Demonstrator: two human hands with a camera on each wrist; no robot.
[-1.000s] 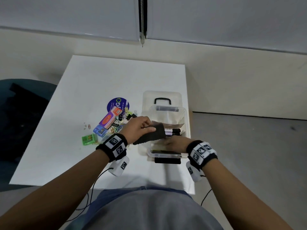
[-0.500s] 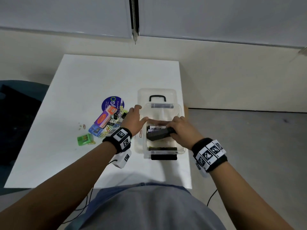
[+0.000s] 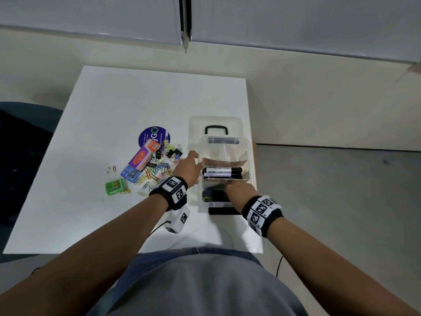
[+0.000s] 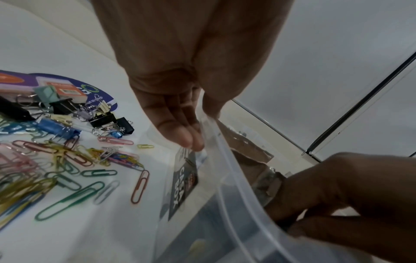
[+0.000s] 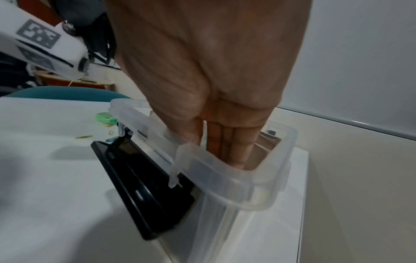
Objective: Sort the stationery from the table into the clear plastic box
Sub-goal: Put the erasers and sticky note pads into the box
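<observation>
The clear plastic box (image 3: pixel 250 156) stands at the table's right edge, split by brown card dividers. Two markers (image 3: pixel 222 172) lie in its middle compartment. My right hand (image 3: pixel 237 190) reaches down into the near compartment and holds a black stapler (image 3: pixel 213 195) there; its fingertips are hidden behind the rim (image 5: pixel 225 186) in the right wrist view. My left hand (image 3: pixel 190 166) pinches the box's left wall (image 4: pixel 227 169), thumb inside and fingers outside. Left of the box lie coloured paper clips (image 3: pixel 152 174), binder clips (image 3: pixel 172 151) and a purple and orange packet (image 3: pixel 142 157).
The box's lid (image 3: pixel 216 124) with a black handle lies just behind it, and a black latch (image 3: pixel 224 210) hangs at its near end. A green sharpener (image 3: pixel 116 186), a blue one (image 3: pixel 130 174) and a round purple sticker (image 3: pixel 154 134) lie further left. A teal chair (image 3: pixel 27 124) stands beside the table.
The stapler passed from my left hand to my right, which has lowered it into the near compartment. My left hand has settled on the box's left wall.
</observation>
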